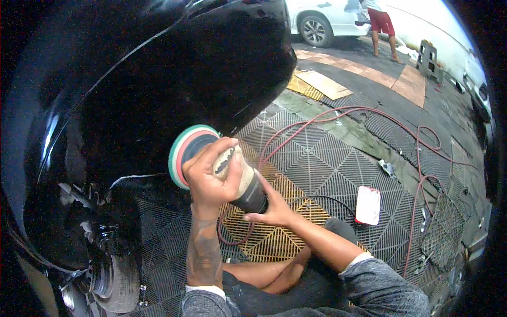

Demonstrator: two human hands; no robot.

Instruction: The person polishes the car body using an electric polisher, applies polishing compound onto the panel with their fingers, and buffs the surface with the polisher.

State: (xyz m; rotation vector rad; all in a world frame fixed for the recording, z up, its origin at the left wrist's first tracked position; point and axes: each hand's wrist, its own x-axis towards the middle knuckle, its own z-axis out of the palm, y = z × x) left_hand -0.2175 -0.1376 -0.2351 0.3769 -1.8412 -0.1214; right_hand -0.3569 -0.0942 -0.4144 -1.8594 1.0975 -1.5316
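A car polisher with a dark body is held in both my hands. Its round pad, layered green, white and pink, faces the glossy black car panel and seems to rest against it; the exact contact is hidden. My left hand is wrapped over the polisher's head, just behind the pad. Around the rear of the body, my right hand is closed with the thumb below. A dark cable runs rightward near the right hand.
Beneath the car a wheel shows at lower left. A white and red container sits on the grid floor tiles. Red hoses loop across the floor. Behind are a white car, a person in red shorts and a stool.
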